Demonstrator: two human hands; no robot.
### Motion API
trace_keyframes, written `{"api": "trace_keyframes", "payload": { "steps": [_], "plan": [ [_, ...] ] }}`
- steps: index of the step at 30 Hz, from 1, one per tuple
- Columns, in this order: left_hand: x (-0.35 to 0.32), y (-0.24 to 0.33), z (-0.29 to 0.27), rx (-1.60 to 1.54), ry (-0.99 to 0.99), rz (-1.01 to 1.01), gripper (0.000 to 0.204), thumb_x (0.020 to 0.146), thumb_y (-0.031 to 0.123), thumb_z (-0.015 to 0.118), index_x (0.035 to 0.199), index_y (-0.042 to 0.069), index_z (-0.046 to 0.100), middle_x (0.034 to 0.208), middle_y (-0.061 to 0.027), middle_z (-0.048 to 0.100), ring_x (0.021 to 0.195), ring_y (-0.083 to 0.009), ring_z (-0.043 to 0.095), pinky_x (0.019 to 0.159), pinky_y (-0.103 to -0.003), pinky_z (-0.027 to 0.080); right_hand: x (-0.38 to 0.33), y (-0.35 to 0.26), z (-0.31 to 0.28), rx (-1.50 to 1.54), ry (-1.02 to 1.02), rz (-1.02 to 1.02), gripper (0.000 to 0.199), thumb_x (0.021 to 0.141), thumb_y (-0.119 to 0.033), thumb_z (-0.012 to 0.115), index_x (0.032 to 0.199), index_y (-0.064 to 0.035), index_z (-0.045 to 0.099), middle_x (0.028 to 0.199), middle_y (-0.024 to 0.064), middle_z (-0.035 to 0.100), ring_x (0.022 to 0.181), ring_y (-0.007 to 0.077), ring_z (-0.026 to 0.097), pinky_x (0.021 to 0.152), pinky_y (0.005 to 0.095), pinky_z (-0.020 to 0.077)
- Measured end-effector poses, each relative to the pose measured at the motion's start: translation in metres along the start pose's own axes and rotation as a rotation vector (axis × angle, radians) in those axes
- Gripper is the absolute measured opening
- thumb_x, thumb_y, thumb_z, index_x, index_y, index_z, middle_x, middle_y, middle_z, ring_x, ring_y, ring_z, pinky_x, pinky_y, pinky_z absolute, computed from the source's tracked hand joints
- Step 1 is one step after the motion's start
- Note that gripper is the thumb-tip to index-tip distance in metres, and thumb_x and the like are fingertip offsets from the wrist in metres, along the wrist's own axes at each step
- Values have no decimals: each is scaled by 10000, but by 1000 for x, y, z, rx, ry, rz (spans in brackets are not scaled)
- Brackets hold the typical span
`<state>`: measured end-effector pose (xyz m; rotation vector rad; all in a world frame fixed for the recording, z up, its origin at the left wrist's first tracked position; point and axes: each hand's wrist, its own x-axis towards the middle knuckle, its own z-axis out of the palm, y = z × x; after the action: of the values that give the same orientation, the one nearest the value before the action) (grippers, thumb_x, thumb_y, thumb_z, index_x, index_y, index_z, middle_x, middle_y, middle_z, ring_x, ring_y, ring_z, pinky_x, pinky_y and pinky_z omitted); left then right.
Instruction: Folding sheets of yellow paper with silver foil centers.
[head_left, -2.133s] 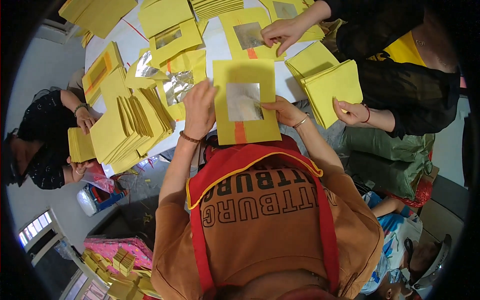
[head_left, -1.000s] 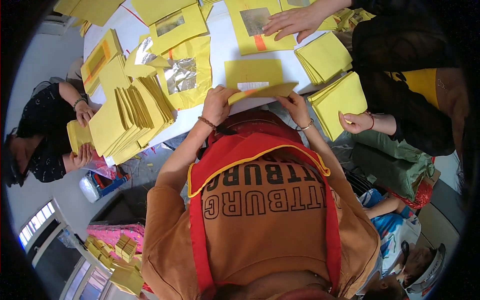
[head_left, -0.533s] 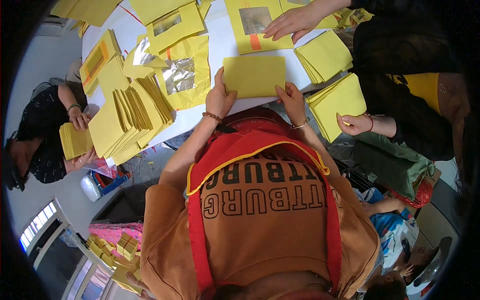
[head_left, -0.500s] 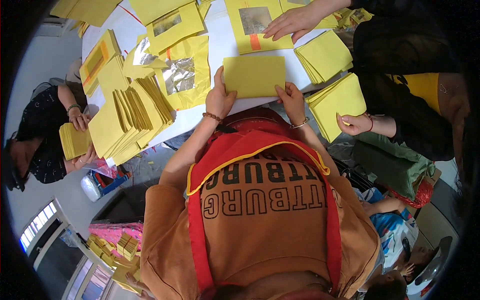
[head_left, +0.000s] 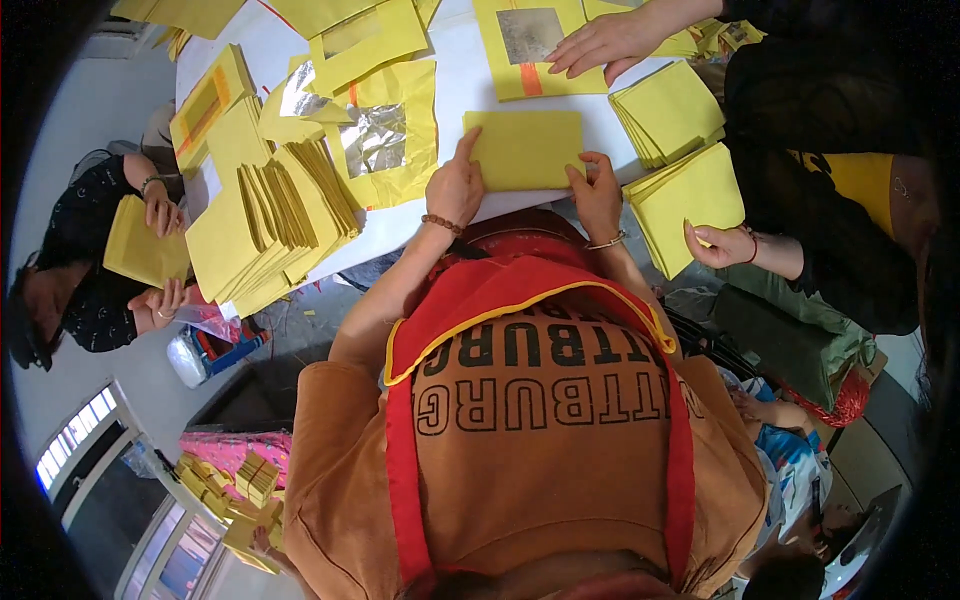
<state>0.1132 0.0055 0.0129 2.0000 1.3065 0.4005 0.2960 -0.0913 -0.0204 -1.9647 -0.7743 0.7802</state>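
Observation:
At the near edge of the white table, a flat yellow folded paper packet (head_left: 528, 150) lies between my two hands. My left hand (head_left: 457, 192) grips its left side, the index finger stretched up along the edge and the thumb bent near the lower corner. At the lower right corner my right hand (head_left: 598, 195) pinches it with thumb and fingers. Left of my left hand, a yellow sheet with a silver foil patch (head_left: 378, 138) lies on the table. A thick bundle of folded yellow papers (head_left: 275, 225) stands further left.
On my right, a co-worker's hand (head_left: 715, 243) holds a folded yellow stack (head_left: 685, 205); another folded stack (head_left: 668, 112) is beyond it. A co-worker's hand (head_left: 600, 48) rests by a foil-patched sheet (head_left: 530, 40). At far left, a person holds a yellow packet (head_left: 145, 240).
My hands stay on the packet with small finger shifts; my right fingers lift slightly at its corner. The person at far left has turned up their yellow packet. The whole view has shifted a little.

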Motion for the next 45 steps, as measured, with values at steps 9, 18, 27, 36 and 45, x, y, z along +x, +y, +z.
{"api": "trace_keyframes", "payload": {
  "steps": [9,18,27,36,45],
  "plan": [
    [1,-10,5,101,16,117,319,788,121,423,1093,103,514,762,-168,591,642,-338,562,584,-420,440,1,4,3,-72,35,-80,201,757,-176,591,891,-37,536,547,15,441,486,107,405,453,272,338],
    [14,20,-15,817,-96,270,363,744,304,536,1089,193,510,847,-75,604,822,-246,567,636,-390,432,2,-5,-1,-145,65,-93,217,748,-204,586,883,-37,561,562,53,484,500,150,451,471,295,360],
    [31,19,38,495,-12,793,563,760,462,499,1249,215,372,1293,-106,333,1199,-289,288,950,-484,219,5,-4,1,-81,39,-33,213,743,-214,579,877,-49,563,568,101,502,537,228,508,513,343,390],
    [36,11,43,552,-82,738,573,774,472,435,1271,202,344,1345,-100,263,1249,-289,203,985,-513,125,-16,-47,-1,-544,111,-533,368,778,-224,533,1105,-63,477,1234,127,370,1047,316,427,878,419,335],
    [38,6,39,487,-64,720,558,763,320,450,1254,79,338,1324,-123,288,1231,-313,231,987,-482,155,8,-11,33,-556,-3,-722,566,822,-388,428,1272,-65,310,1329,183,261,1232,317,251,974,538,127]
  ]
}}
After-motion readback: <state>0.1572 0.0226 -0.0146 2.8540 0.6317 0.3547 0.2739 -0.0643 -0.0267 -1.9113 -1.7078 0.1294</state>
